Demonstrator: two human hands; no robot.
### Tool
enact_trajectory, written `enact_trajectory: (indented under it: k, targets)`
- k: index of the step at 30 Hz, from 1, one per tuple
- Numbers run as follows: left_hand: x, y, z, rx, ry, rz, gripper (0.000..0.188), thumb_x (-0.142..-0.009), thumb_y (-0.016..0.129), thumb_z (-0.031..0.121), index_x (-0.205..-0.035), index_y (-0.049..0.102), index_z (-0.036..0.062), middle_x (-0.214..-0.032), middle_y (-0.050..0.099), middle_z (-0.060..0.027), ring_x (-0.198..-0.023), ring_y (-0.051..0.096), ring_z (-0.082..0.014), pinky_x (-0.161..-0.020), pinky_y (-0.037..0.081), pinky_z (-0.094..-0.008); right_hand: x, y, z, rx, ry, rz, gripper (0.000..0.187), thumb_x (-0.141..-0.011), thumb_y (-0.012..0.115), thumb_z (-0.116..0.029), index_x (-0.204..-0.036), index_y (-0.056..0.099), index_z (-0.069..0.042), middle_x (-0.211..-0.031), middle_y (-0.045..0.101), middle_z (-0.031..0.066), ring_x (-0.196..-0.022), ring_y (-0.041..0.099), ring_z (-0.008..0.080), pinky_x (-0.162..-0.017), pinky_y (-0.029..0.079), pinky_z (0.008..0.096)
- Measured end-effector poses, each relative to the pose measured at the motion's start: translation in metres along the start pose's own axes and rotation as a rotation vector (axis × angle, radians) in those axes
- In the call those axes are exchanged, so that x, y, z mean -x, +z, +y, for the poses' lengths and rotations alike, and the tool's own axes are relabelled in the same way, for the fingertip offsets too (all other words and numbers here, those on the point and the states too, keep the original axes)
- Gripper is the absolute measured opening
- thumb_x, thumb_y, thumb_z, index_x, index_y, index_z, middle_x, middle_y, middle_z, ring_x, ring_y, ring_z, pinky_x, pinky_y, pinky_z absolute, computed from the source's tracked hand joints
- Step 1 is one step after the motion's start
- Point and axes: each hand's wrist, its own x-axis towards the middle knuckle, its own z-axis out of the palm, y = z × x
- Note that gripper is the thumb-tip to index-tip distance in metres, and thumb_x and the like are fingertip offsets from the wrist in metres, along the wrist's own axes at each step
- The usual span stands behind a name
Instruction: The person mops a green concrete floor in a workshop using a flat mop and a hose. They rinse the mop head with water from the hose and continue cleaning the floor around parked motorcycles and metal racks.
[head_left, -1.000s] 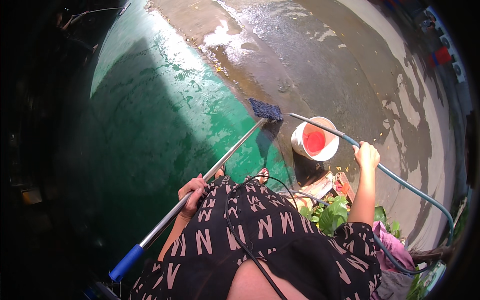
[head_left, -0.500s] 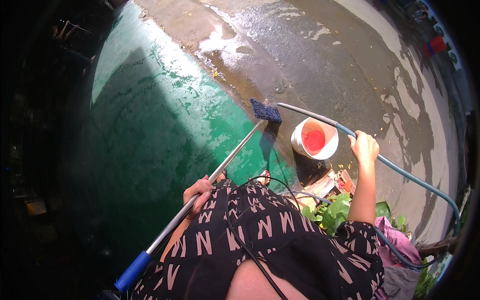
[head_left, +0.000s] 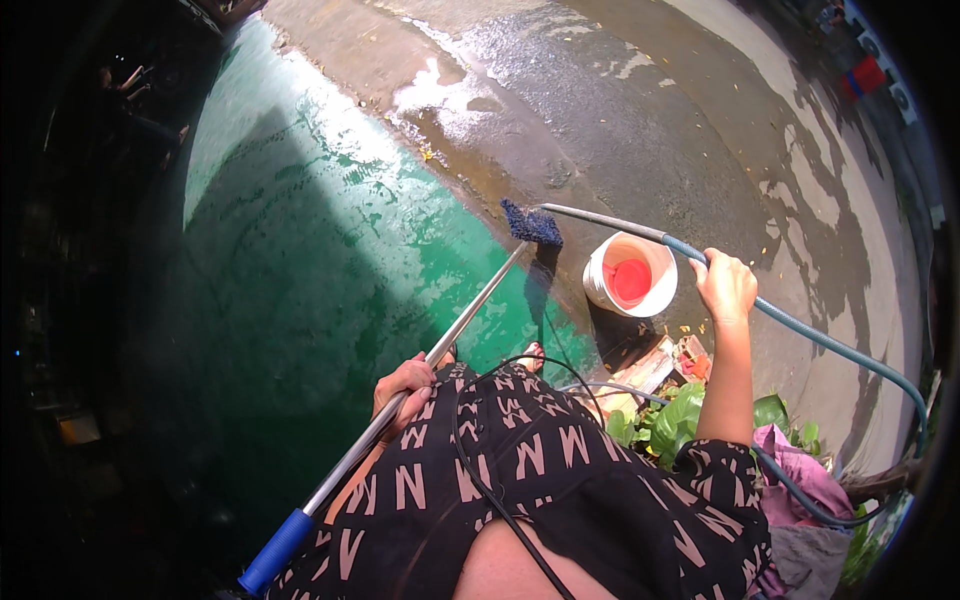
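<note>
My left hand (head_left: 404,388) is closed round the metal pole of a mop (head_left: 474,308). The pole slants from a blue grip (head_left: 275,552) at the lower left up to a shaggy dark blue head (head_left: 531,223), which is raised in front of me. In my right hand (head_left: 727,286) is a blue-grey hose (head_left: 826,343), gripped behind its straight grey end piece (head_left: 604,223). That end points left, its tip close beside the mop head. Below the end piece stands a white bucket (head_left: 607,281) with something red (head_left: 628,282) inside.
Green painted floor (head_left: 300,330) meets wet grey concrete (head_left: 640,120) along a slanting edge. At right are leafy plants (head_left: 680,425), wooden pieces (head_left: 640,372) and a pink cloth (head_left: 795,470). A black cable (head_left: 458,425) hangs across my dark patterned clothing. Far left, someone (head_left: 130,95) is in shadow.
My left hand and the mop's grip end have shifted slightly right. The hose tip has swung a little left with a small lift of my right hand. The bucket stays put.
</note>
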Motion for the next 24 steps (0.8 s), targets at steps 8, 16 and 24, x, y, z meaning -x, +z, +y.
enact_trajectory:
  k: [8, 16, 24]
  targets:
    - [-0.011, -0.011, 0.0, 0.005, -0.012, -0.034, 0.006, -0.069, 0.056, -0.002, -0.067, 0.052, 0.0013, -0.073, 0.056, -0.0084, -0.08, 0.056, -0.0225, -0.101, 0.031, -0.0453, -0.011, -0.01, -0.018, -0.012, 0.005, 0.011, 0.026, -0.078, 0.06, -0.038, -0.084, 0.066, -0.014, -0.077, 0.065, 0.0119, -0.075, 0.064, 0.0305, -0.067, 0.049, 0.0397]
    - [-0.018, -0.007, 0.006, -0.008, -0.014, -0.043, 0.007, -0.069, 0.056, -0.003, -0.066, 0.051, 0.0021, -0.072, 0.056, -0.0073, -0.079, 0.056, -0.0218, -0.101, 0.032, -0.0448, -0.012, -0.014, -0.018, -0.001, 0.014, -0.02, 0.026, -0.078, 0.06, -0.039, -0.084, 0.067, -0.015, -0.077, 0.066, 0.0113, -0.075, 0.064, 0.0295, -0.066, 0.049, 0.0391]
    - [-0.023, -0.01, 0.006, -0.019, -0.003, -0.052, 0.007, -0.071, 0.057, 0.0, -0.067, 0.052, 0.0016, -0.071, 0.055, -0.0066, -0.079, 0.056, -0.0216, -0.1, 0.032, -0.0441, -0.012, -0.01, -0.021, 0.008, -0.02, 0.001, 0.025, -0.078, 0.06, -0.039, -0.084, 0.067, -0.015, -0.077, 0.066, 0.0105, -0.074, 0.064, 0.0286, -0.065, 0.049, 0.0389]
